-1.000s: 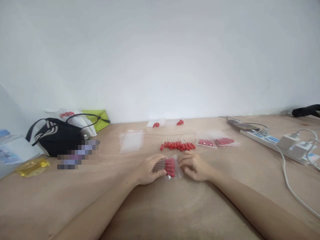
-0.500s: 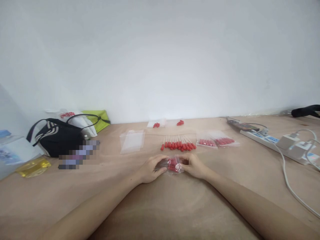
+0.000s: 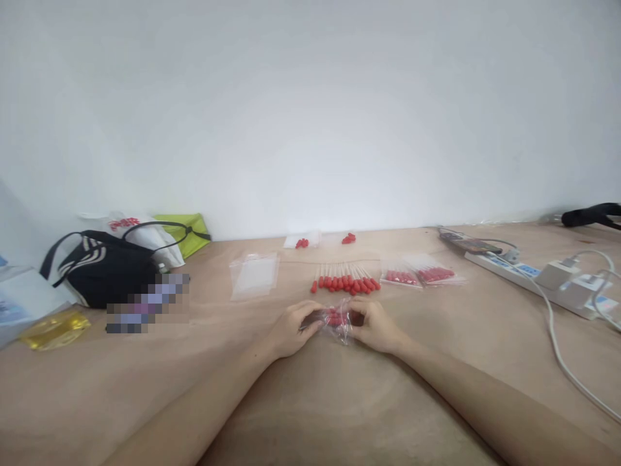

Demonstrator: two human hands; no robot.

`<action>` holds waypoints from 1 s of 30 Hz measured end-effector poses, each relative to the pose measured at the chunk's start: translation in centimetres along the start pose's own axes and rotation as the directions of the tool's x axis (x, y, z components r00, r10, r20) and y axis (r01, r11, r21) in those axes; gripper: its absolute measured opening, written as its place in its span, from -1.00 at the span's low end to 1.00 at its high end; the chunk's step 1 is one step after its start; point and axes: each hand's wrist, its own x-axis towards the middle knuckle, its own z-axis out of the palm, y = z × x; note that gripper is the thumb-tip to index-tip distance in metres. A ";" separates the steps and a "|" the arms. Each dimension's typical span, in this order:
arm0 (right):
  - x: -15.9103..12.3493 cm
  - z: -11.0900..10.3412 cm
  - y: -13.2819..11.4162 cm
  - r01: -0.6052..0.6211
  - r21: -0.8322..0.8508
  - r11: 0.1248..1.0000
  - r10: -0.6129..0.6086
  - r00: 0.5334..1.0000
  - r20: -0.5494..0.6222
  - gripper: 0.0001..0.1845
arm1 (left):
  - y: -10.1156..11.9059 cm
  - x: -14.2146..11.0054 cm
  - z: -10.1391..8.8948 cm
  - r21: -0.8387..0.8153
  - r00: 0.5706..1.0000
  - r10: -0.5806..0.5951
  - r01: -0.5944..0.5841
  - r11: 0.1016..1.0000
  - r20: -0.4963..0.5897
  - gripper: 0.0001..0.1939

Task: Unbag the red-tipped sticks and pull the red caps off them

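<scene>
1. At the left edge of my view, the yellow packet (image 3: 54, 330) lies on the counter (image 3: 310, 401), near the black bag (image 3: 109, 268). The white bag (image 3: 167, 247) and green bag (image 3: 194, 236) sit behind, close to the wall (image 3: 310, 116).
2. A broad stretch of counter separates those from the flat clear bags (image 3: 253, 275), whose edges overlap.
3. My left hand (image 3: 292, 329) is nearer me than these, its fingers (image 3: 309, 307) curled and grasping the left side of the small bag (image 3: 336, 318), red tips inside.
4. My right hand (image 3: 377, 327) grips that bag's right side with bent fingers (image 3: 359, 304); only the bag fills the narrow gap between my hands.
5. Just beyond, the red-tipped sticks (image 3: 345, 283) lie in a row, tips towards me. Two red clusters (image 3: 301, 243) rest farther back, near the wall.
6. To the right, the filled bags (image 3: 400, 278) overlap at their edges.
7. More counter runs to the power strip (image 3: 521, 275), slanting along the right with the phone (image 3: 468, 243) by its far end. The white cable (image 3: 553, 323) curves down to the right edge.
</scene>
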 end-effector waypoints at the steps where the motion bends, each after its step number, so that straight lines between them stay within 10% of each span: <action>1: 0.0 -0.1 0.1 -0.026 0.019 0.999 0.026 1.000 0.000 -0.91 | 0.0 0.0 0.0 0.004 1.000 -0.005 0.005 1.000 0.005 -0.79; 10: 0.0 -2.1 0.7 -0.393 0.481 0.784 0.365 0.918 0.156 -0.67 | -0.1 0.0 -0.3 0.034 0.996 -0.070 0.068 0.997 0.061 -0.77; 18: 0.4 -2.7 1.2 -0.432 0.664 0.610 0.457 0.877 0.150 -0.71 | -0.3 0.0 -0.2 0.034 0.995 -0.085 0.083 0.996 0.058 -0.72; 25: -0.2 -10.0 5.6 -0.362 0.716 0.596 0.575 0.816 -0.066 -0.80 | -0.7 -0.2 -0.3 0.062 0.991 -0.080 0.074 0.995 0.109 -0.65; 30: -0.2 -11.0 7.7 -0.178 0.718 0.673 0.582 0.726 -0.366 -0.74 | -0.6 -0.1 -0.5 0.068 0.988 -0.093 0.086 0.994 0.121 -0.63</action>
